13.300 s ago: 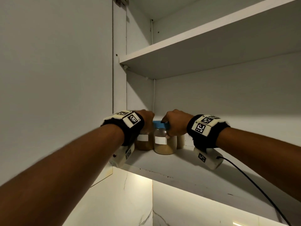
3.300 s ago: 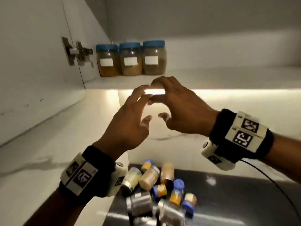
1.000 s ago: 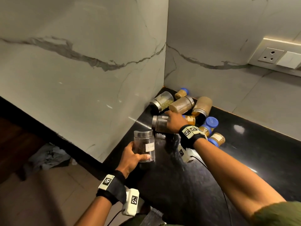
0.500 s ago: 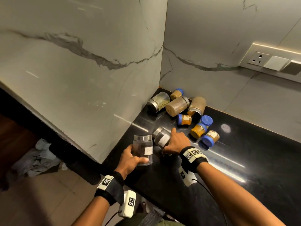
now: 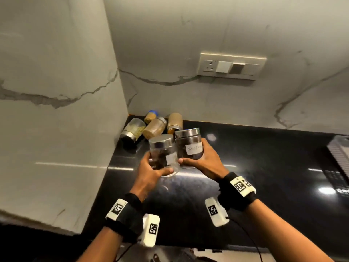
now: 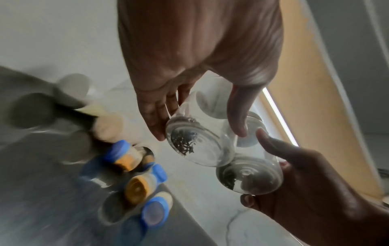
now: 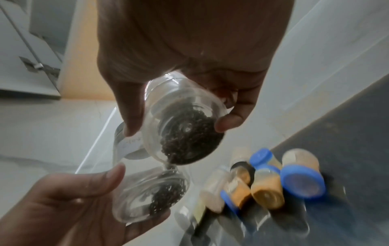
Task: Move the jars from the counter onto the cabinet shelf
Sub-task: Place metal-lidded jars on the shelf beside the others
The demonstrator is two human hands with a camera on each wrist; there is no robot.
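Observation:
Both hands hold jars side by side above the black counter. My left hand grips a clear silver-lidded jar with a little dark spice in it; from below, this jar sits between thumb and fingers. My right hand grips a labelled silver-lidded jar of dark grains, whose base shows in the right wrist view. The two jars touch. The cabinet shelf is out of view.
Several jars lie in the counter's back left corner, against the marble walls; small blue-lidded ones lie among them. A socket plate is on the back wall. A ribbed rack sits at the right edge.
Both jars have been lifted off the counter. The right hand has picked up the jar that lay on its side and turned it upright beside the left one. The view has tilted upward.

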